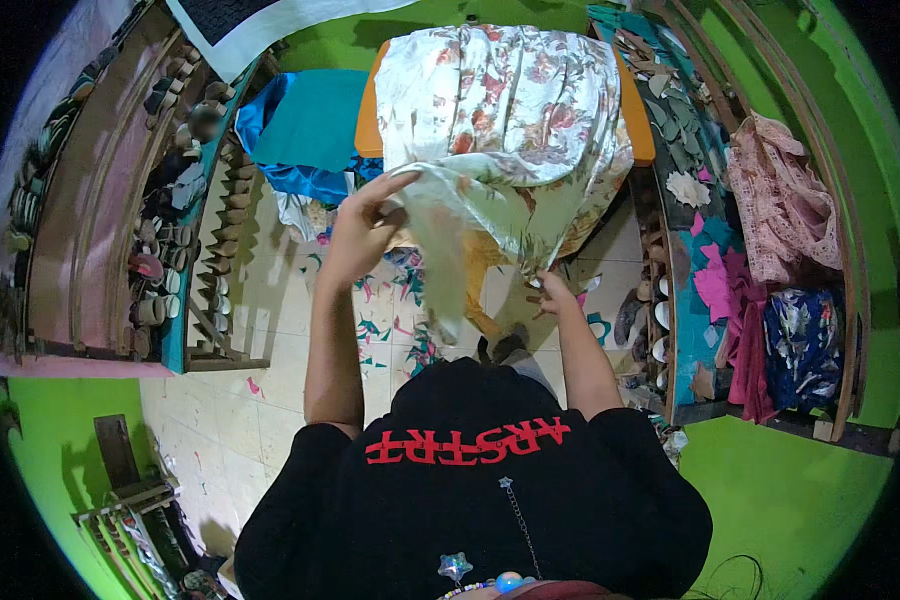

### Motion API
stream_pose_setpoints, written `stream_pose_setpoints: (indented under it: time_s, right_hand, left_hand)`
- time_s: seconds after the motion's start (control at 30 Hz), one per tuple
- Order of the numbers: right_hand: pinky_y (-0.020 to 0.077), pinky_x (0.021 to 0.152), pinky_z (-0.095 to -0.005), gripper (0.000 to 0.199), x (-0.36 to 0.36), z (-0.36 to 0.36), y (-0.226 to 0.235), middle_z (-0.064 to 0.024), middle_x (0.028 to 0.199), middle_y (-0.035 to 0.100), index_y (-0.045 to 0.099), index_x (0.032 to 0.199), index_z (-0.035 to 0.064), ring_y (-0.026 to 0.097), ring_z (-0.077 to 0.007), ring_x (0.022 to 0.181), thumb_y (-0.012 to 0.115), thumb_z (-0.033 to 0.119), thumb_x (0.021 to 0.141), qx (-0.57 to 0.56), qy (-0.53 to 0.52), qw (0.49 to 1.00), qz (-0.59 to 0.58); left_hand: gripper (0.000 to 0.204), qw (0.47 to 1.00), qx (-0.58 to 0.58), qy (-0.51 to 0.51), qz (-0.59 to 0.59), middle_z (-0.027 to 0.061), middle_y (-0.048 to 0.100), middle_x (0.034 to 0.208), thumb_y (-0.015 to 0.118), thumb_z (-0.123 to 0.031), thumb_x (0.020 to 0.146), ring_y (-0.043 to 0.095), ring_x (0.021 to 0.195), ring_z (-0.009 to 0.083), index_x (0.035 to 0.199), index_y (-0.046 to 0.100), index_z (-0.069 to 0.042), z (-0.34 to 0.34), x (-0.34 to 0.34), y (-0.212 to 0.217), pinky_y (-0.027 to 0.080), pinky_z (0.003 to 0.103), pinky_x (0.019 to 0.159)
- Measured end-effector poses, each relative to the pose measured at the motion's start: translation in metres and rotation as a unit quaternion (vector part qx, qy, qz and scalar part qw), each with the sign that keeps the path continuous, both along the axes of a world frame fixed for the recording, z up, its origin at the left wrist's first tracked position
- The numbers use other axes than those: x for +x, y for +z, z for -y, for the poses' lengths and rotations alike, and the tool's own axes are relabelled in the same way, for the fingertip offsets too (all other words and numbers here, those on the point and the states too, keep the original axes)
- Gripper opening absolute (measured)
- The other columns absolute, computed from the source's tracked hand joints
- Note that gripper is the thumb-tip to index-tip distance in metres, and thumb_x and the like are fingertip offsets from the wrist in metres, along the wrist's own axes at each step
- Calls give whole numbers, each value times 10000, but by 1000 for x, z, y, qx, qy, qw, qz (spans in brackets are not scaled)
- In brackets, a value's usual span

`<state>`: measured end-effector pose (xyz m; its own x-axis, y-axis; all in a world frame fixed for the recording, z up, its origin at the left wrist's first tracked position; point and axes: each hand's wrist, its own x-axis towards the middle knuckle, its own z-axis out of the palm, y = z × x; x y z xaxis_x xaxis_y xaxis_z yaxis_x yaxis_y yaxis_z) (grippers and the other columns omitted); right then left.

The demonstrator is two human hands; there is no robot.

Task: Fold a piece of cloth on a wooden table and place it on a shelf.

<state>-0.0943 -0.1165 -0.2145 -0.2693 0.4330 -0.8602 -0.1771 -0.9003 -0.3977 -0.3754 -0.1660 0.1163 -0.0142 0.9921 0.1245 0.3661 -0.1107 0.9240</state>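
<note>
A white satiny fabric with a rose and leaf print (pixel 500 95) lies in lengthwise folds over an orange table (pixel 638 125), and its near end is lifted off the tabletop. My left hand (pixel 368 222) is raised and closed on one edge of that fabric. Lower down, my right hand (pixel 555 296) pinches the cloth's other corner. Between my hands the pale underside hangs in a loose drape, with the left part smeared by motion. Some fingertips are hidden behind the cloth.
Teal and shiny blue cloth (pixel 305 120) is piled left of the table. Racks with shoes and wooden shoe lasts (pixel 232 215) line the left side. A right-hand shelf carries pink lace (pixel 782 200) and magenta scraps (pixel 715 280). Coloured offcuts (pixel 375 330) litter the tiled floor.
</note>
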Motion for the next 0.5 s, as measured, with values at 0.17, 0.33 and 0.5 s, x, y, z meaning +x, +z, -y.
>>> stream_pose_setpoints:
  time_s: [0.17,0.33,0.5]
  right_hand:
    - [265,768,-641,424,-25,21,5,-89,1148,413,380,1144,142,440,-357,958,422,380,795,-22,108,991,77]
    - [307,735,-595,400,-69,12,-11,-102,1040,479,410,1083,111,480,-329,887,415,387,794,-56,142,988,13]
    - [333,694,-558,365,-52,54,-39,-102,960,505,432,1029,103,496,-312,829,418,380,792,-128,211,965,-91]
  left_hand:
    - [461,994,59,-52,80,58,493,1111,417,170,667,481,866,86,1078,504,-19,-4,13,17,395,192,671]
    - [427,986,114,-92,75,51,502,1095,424,172,675,464,754,64,1052,516,-8,-8,18,30,385,180,609]
    - [367,995,28,-83,52,59,512,1092,432,155,684,490,836,84,1010,531,17,-1,2,2,398,186,633]
